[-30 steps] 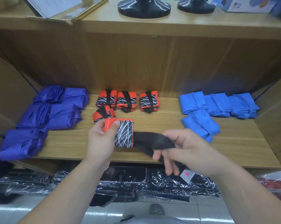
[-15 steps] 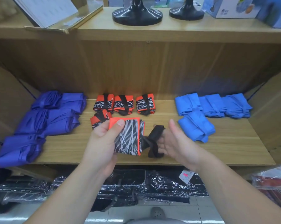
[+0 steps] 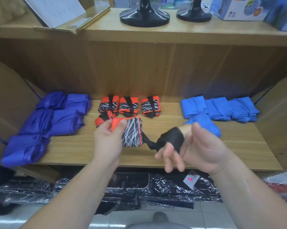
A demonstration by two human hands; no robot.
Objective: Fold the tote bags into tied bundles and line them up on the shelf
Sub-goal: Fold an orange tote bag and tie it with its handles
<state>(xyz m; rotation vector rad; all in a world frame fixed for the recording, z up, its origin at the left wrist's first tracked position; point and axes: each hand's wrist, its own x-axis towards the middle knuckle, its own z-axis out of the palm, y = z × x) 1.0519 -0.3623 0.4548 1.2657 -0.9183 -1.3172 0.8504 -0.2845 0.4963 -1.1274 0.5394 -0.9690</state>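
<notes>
My left hand (image 3: 106, 142) grips a folded tote bag (image 3: 132, 133), orange-edged with white scribbles on black, just above the wooden shelf (image 3: 76, 151). Its black strap (image 3: 171, 140) runs right and loops over the fingers of my right hand (image 3: 200, 149), which is blurred with motion. Three tied bundles of the same pattern (image 3: 129, 105) stand in a row at the back of the shelf. A fourth tied bundle (image 3: 102, 119) lies in front of them, partly behind my left thumb.
Purple folded bags (image 3: 57, 118) fill the shelf's left side and blue ones (image 3: 220, 108) the right. Two black stand bases (image 3: 144, 15), a box (image 3: 238, 9) and a frame (image 3: 65, 14) sit on the upper shelf. Plastic-wrapped packs (image 3: 131, 187) lie below.
My right hand has swung right and turned palm up, drawing the black strap out from the bundle and looping it over its fingers. My left hand keeps its hold on the bag.
</notes>
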